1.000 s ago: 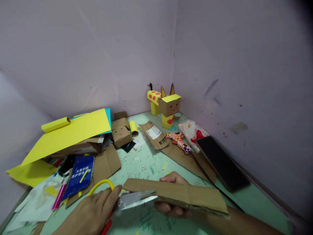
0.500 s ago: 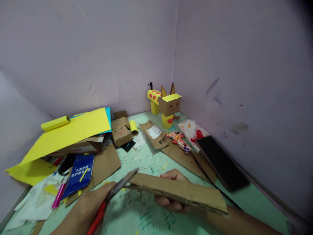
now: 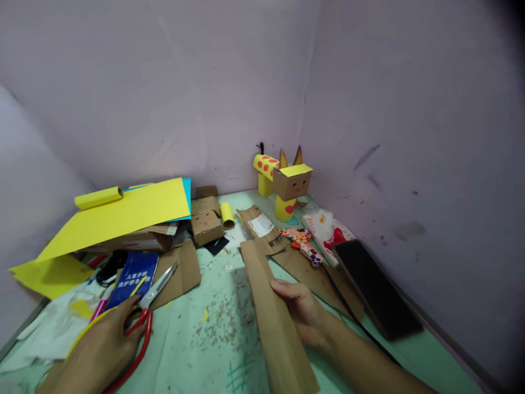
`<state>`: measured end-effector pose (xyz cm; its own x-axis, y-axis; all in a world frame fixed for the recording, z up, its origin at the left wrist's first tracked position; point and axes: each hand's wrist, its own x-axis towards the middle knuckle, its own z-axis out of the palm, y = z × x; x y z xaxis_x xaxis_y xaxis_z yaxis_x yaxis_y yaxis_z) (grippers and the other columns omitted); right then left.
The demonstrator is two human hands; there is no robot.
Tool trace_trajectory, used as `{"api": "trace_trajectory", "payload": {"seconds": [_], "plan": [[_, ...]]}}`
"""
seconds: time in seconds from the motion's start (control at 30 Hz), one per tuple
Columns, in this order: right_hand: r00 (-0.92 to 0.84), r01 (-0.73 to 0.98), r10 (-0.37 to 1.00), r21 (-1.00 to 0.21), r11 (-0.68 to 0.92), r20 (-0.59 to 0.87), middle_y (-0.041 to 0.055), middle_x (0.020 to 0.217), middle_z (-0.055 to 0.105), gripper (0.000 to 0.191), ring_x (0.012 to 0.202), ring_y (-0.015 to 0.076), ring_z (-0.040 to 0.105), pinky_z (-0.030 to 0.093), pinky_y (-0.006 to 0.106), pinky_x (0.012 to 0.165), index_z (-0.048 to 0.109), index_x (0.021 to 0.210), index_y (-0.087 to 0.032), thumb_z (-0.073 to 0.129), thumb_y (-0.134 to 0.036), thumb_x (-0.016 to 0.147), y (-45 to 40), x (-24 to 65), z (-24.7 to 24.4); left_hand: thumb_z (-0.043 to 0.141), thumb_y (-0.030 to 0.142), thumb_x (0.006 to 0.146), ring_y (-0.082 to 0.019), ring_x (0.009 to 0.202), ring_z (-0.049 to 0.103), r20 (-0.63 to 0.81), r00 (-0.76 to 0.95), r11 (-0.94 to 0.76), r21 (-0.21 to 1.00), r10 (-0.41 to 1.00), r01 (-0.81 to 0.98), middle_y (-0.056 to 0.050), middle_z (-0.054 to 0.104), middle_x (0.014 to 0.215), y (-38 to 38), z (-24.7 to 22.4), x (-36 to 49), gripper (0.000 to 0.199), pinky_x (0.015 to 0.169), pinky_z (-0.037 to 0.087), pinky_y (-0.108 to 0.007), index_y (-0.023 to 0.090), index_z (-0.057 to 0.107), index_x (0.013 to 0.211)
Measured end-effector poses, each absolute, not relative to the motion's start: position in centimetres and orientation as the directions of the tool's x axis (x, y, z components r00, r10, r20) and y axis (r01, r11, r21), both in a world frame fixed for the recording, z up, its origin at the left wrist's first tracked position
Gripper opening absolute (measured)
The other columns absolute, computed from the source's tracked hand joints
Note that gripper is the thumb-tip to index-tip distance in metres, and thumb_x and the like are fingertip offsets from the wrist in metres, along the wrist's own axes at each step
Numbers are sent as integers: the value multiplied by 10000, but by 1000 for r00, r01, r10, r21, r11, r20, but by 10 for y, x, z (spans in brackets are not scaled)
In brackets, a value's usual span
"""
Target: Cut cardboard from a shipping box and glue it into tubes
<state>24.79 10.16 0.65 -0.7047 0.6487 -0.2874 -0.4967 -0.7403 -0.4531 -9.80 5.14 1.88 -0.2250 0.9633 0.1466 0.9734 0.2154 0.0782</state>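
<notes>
My left hand is closed around one red handle loop of the scissors, low over the left side of the table. The blades point up and to the right, above a brown cardboard piece and beside a blue packet. In my right hand is a long folded cardboard strip, gripped at its right edge with the thumb on top. It runs from the lower edge of the view toward the middle of the table. The fingers beneath the strip are mostly hidden.
A yellow cardboard animal stands in the far corner. A patterned glue gun and its cable lie near a dark phone on the right. Yellow sheets rest on a box at left. Scraps litter the green tabletop.
My left hand has moved left and down with the scissors, away from the strip. My right hand has turned the cardboard strip from crosswise to lengthwise. The view has shifted slightly.
</notes>
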Motion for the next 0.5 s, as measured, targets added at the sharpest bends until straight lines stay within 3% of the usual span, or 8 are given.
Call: {"api": "trace_trajectory", "payload": {"seconds": [0.07, 0.13, 0.23, 0.3, 0.37, 0.5], "plan": [[-660, -534, 704, -495, -685, -262, 43, 799, 725, 321, 708, 164, 661, 480, 266, 690, 657, 953, -126, 728, -261, 671, 97, 243, 9, 326, 289, 909, -281, 762, 705, 135, -201, 214, -91, 970, 973, -58, 727, 830, 49, 22, -98, 373, 624, 533, -359, 137, 577, 1138], [-630, -560, 746, -538, -630, -217, 36, 828, 728, 355, 742, 168, 668, 482, 268, 709, 658, 966, -137, 764, -234, 642, 91, 237, 11, 326, 335, 917, -284, 739, 706, 150, -147, 173, -184, 978, 968, -79, 720, 864, 43, 33, -83, 386, 586, 539, -358, 122, 565, 1132], [-593, -586, 793, -599, -545, -142, 55, 924, 729, 412, 849, 199, 672, 480, 319, 801, 648, 1020, -149, 783, -232, 640, 82, 230, 12, 384, 447, 903, -242, 932, 683, 439, 106, -69, -101, 892, 993, -87, 687, 1091, 30, 43, -31, 435, 721, 561, -331, 192, 438, 1252], [-573, -599, 811, -615, -512, -118, 70, 994, 721, 441, 954, 228, 654, 451, 362, 887, 635, 1045, -161, 789, -230, 637, 75, 225, 10, 461, 529, 849, -254, 1021, 650, 433, 384, -368, -125, 816, 922, -134, 646, 1193, 24, 40, 11, 615, 760, 560, -316, 170, 360, 1339], [-569, -595, 814, -624, -507, -118, 79, 1033, 712, 465, 1031, 255, 629, 425, 404, 937, 617, 1070, -176, 786, -242, 642, 70, 221, 5, 496, 567, 811, -305, 1020, 642, 432, 493, -455, -197, 756, 869, -211, 624, 1204, 23, 31, 45, 752, 729, 569, -353, 70, 342, 1354], [-531, -507, 833, -731, -457, -152, 107, 1159, 660, 586, 1167, 318, 548, 395, 506, 978, 567, 1154, -211, 791, -312, 622, 73, 228, -6, 471, 166, 803, -263, 998, 635, 447, 427, -400, -158, 786, 903, -150, 645, 1184, 26, 14, 62, 579, 805, 522, -362, 66, 346, 1360]]}}
